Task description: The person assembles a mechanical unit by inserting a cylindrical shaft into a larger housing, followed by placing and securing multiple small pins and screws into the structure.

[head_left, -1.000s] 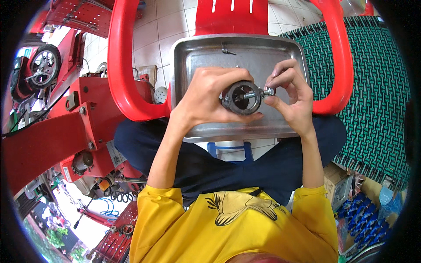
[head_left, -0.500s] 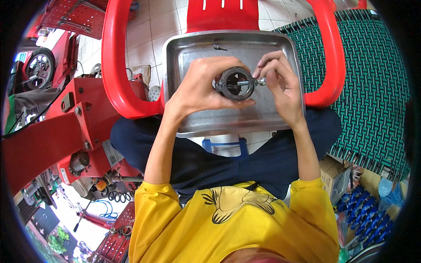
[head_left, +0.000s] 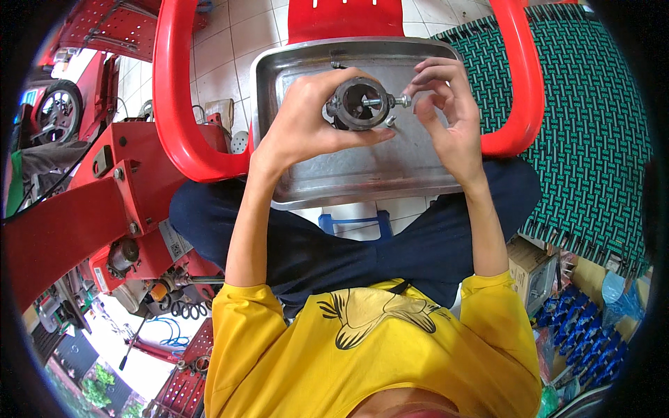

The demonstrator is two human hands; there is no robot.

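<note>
My left hand (head_left: 303,115) is wrapped round a dark, hollow, ring-shaped metal part (head_left: 339,108), its open bore turned up toward me. Through the bore's side runs a silver threaded screw (head_left: 399,101) that sticks out to the right. Close to that screw's outer end is my right hand (head_left: 451,115), its curled fingers apart with nothing seen between them; any light touch cannot be made out. A small silver piece (head_left: 391,121) shows by my left thumb tip; whether it belongs to the part is unclear. All this is above a metal tray (head_left: 362,184).
A small dark bolt (head_left: 338,65) lies at the tray's far side, partly behind my left hand. Red curved armrests (head_left: 174,90) flank the tray. To the right is a green-black woven mat (head_left: 592,132); red machinery (head_left: 132,167) stands at left.
My right fingers have come off the screw and spread apart. The ring part in my left hand has shifted up and slightly left in view and tilted. The small silver piece now shows.
</note>
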